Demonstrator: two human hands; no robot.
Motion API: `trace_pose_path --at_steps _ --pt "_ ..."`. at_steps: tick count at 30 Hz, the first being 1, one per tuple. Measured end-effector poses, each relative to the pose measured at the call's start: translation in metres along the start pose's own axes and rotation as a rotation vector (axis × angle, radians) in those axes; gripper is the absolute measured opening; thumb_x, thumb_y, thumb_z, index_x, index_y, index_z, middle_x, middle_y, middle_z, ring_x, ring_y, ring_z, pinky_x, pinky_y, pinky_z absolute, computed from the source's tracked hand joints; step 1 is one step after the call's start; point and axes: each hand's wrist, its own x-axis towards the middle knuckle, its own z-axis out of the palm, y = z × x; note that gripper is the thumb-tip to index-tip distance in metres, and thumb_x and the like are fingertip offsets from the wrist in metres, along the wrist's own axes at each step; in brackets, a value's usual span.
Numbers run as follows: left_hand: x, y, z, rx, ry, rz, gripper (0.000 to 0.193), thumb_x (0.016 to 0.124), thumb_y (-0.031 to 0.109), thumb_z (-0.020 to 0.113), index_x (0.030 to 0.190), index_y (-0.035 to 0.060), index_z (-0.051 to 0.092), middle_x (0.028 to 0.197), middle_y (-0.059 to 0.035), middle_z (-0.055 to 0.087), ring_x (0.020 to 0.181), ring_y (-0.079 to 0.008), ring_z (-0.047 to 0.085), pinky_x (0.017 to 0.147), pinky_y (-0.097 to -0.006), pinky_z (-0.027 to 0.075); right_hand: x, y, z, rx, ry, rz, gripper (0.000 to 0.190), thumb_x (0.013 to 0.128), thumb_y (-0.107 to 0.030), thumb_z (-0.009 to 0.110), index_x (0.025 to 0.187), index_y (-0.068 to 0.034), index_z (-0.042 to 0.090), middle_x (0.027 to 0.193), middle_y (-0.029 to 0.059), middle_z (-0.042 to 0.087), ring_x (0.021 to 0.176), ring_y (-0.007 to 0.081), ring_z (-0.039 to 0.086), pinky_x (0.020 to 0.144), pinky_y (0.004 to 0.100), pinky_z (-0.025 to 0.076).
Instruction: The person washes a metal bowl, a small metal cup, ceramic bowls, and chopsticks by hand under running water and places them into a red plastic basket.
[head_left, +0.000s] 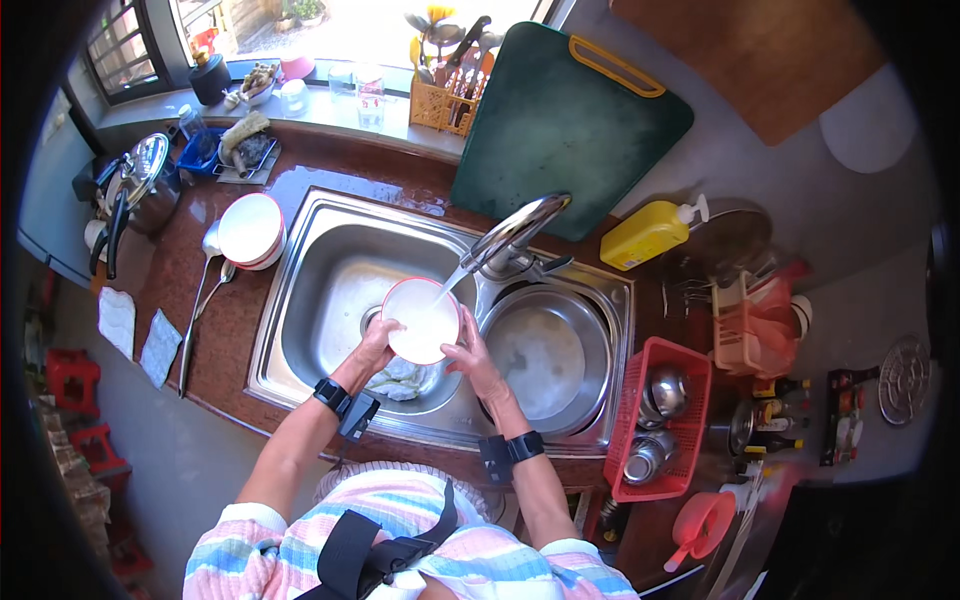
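Both my hands hold a white bowl with a red rim (421, 321) over the left basin of a stainless steel sink (315, 300). My left hand (377, 346) grips its left side, thumb on the rim. On the opposite side, my right hand (474, 357) holds the lower right edge. Water pours from the curved chrome faucet (517, 225) into the bowl. Below it, a pale wet cloth (401, 380) lies in the basin, partly hidden by the bowl and my left hand. A round metal basin (540, 356) with water sits in the right sink bowl.
Stacked red-rimmed bowls (252, 230) and long metal spoons (196, 315) lie left of the sink. A red plastic basket (701, 420) with metal cups stands at right. Behind are a green cutting board (562, 135) and a yellow pump bottle (645, 235). A pressure cooker (146, 187) stands far left.
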Motion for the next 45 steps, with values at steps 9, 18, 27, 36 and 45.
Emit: trace_pose_path --at_steps 9,18,27,36,45 --pt "0.003 -0.013 0.005 0.134 -0.025 -0.139 0.039 0.081 0.012 0.059 0.118 0.0088 0.045 0.107 -0.0086 0.055 0.088 -0.022 0.06 0.07 -0.0361 0.054 -0.016 -0.014 0.018 -0.747 0.188 -0.371 0.079 0.062 -0.022 0.072 0.13 -0.009 0.033 0.118 0.0108 0.047 0.099 0.0213 0.05 0.076 0.0301 0.046" --pt "-0.018 0.009 -0.009 0.593 -0.043 -0.18 0.034 0.082 0.01 0.057 0.115 0.0044 0.052 0.103 -0.0074 0.059 0.09 -0.0202 0.06 0.074 -0.0306 0.051 -0.047 -0.012 0.027 -1.277 0.181 -0.56 0.08 0.053 -0.022 0.073 0.125 -0.02 0.04 0.109 0.0127 0.045 0.095 0.0298 0.048 0.079 0.0379 0.046" --pt "-0.035 0.012 -0.012 0.975 -0.027 -0.155 0.057 0.074 0.012 0.062 0.127 0.0056 0.042 0.131 -0.0167 0.039 0.122 -0.0283 0.034 0.1 -0.0361 0.027 -0.096 -0.012 -0.008 -1.606 0.289 -0.803 0.088 0.046 -0.027 0.079 0.125 -0.024 0.041 0.114 0.0127 0.045 0.088 0.022 0.048 0.07 0.0324 0.044" --pt "-0.066 0.024 -0.05 0.8 0.062 -0.25 0.034 0.084 0.02 0.052 0.116 0.0075 0.051 0.109 -0.0108 0.055 0.095 -0.0194 0.055 0.079 -0.0323 0.044 -0.205 -0.082 -0.103 -1.886 0.853 -0.511 0.084 0.048 -0.023 0.078 0.125 -0.024 0.042 0.115 0.0148 0.046 0.084 0.0257 0.051 0.065 0.0338 0.048" --pt "-0.077 0.031 -0.049 0.72 0.148 -0.178 0.027 0.085 0.018 0.051 0.108 0.0047 0.054 0.094 -0.0089 0.06 0.082 -0.0172 0.06 0.071 -0.0283 0.047 -0.253 -0.092 -0.227 -2.23 0.703 -0.036 0.078 0.054 -0.018 0.076 0.123 -0.023 0.041 0.116 0.0156 0.044 0.092 0.0293 0.049 0.064 0.0369 0.046"
